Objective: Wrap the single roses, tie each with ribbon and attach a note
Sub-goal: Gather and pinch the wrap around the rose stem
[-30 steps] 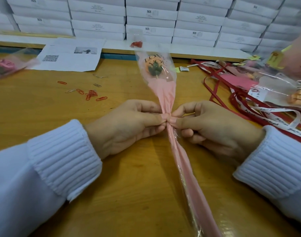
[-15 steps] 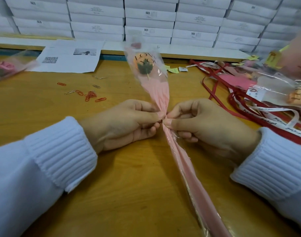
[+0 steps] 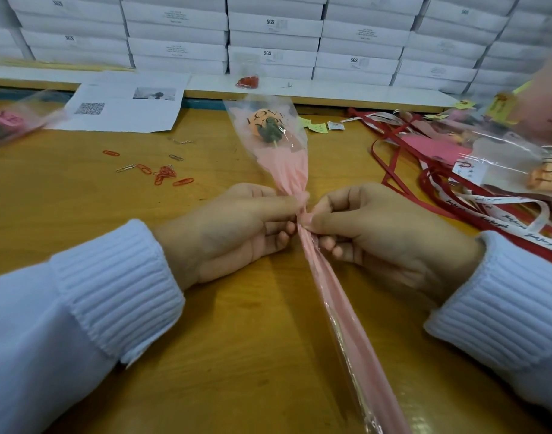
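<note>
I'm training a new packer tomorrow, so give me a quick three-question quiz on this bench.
1. True or false: the left hand and right hand both pinch the wrapped rose at its gathered neck.
2. The loose ribbons lie: A) right of the rose, B) left of it, C) on top of it.
3. Fill in: the paper clips lie on the table to the rose's ___.
Key: 1 true; 2 A; 3 left.
</note>
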Motion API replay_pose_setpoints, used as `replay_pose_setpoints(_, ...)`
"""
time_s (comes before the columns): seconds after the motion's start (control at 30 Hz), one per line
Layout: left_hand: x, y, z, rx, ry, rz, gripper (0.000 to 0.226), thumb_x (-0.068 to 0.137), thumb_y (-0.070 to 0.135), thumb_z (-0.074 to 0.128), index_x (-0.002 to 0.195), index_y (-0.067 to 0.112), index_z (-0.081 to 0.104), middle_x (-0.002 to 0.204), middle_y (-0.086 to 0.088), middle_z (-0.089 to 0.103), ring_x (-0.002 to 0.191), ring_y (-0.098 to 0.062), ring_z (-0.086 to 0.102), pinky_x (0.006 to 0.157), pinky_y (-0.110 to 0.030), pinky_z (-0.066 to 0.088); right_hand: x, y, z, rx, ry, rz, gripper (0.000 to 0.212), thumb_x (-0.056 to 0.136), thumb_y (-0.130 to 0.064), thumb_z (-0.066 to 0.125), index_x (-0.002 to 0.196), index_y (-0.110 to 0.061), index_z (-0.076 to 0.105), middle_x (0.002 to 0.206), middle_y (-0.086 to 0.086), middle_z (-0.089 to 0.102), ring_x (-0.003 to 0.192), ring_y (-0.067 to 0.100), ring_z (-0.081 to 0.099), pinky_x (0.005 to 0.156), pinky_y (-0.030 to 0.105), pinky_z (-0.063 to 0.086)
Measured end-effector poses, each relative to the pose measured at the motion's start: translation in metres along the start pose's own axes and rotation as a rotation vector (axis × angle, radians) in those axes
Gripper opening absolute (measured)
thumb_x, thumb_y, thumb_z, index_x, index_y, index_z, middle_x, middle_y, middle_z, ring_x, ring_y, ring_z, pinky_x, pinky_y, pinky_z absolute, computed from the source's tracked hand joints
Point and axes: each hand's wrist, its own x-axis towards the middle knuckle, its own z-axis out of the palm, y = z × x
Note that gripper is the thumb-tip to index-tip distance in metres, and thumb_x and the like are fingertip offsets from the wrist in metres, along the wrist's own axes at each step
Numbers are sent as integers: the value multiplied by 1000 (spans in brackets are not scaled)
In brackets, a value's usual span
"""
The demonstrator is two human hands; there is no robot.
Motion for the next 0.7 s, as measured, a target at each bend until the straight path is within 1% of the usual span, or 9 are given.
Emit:
replay_pose_setpoints(0.07,0,-1,0,32,8,21,18,66,17,65,78,4,64,62,-2,58,53,-4,51,55,-15,45,-1,0,1,13,-2,-12,9,82,0,65,73,0,64,49,3,56,40,4,51,40,11,43)
replay_pose_setpoints(0.17,-1,-3,-2,67,34,59,17,66,18,67,77,5,67,65,-4,59,56,-5,52,56,-15,46,-2,0,2,11,-6,-14,9,83,-1,64,74,0,64,49,3,57,40,5,53,41,11,44)
replay_pose_setpoints(0.27,-1,-4,-1,107,59,107,21,65,19,68,80,4,67,68,-4,59,59,-5,52,60,-17,46,-4,-1,1,-78,-2,-18,9,85,-5,64,76,-2,65,47,1,55,38,5,49,37,11,39)
replay_pose_setpoints(0.37,-1,-4,0,108,79,123,25,66,18,67,86,3,65,72,-6,61,67,-12,54,72,-26,47,-9,-4,1,-217,-23,-72,11,85,-12,66,80,-2,65,46,-2,55,35,5,43,34,13,33)
replay_pose_setpoints(0.43,-2,-4,2,99,76,124,16,72,14,66,84,2,64,71,-7,61,69,-16,53,76,-31,45,-11,-4,4,-278,-41,-98,15,86,-13,66,87,1,63,47,-2,59,35,5,41,33,14,30)
replay_pose_setpoints(0.5,-2,-3,4,98,72,124,6,79,9,64,80,3,63,68,-7,60,67,-17,51,75,-31,42,-11,-4,6,-270,-37,-93,13,87,-12,64,88,0,59,58,4,67,36,5,39,32,14,27)
replay_pose_setpoints(0.57,-3,-2,4,98,73,111,7,76,12,66,77,5,64,66,-7,59,65,-15,50,72,-29,42,-11,-4,7,-248,-28,-86,11,87,-9,64,86,-1,56,64,7,69,36,7,37,33,15,27)
replay_pose_setpoints(0.63,-2,-1,5,119,96,96,10,72,14,68,76,5,65,64,-5,59,63,-12,50,70,-26,43,-12,-5,6,-277,8,-87,9,84,-7,66,82,-2,58,63,8,68,35,6,39,35,15,31)
replay_pose_setpoints(0.7,-2,-1,6,155,133,88,9,77,12,68,74,5,65,61,-4,58,59,-9,49,64,-22,43,-12,-5,6,-371,80,-115,8,83,-7,68,79,-3,61,56,8,62,34,5,43,37,15,35)
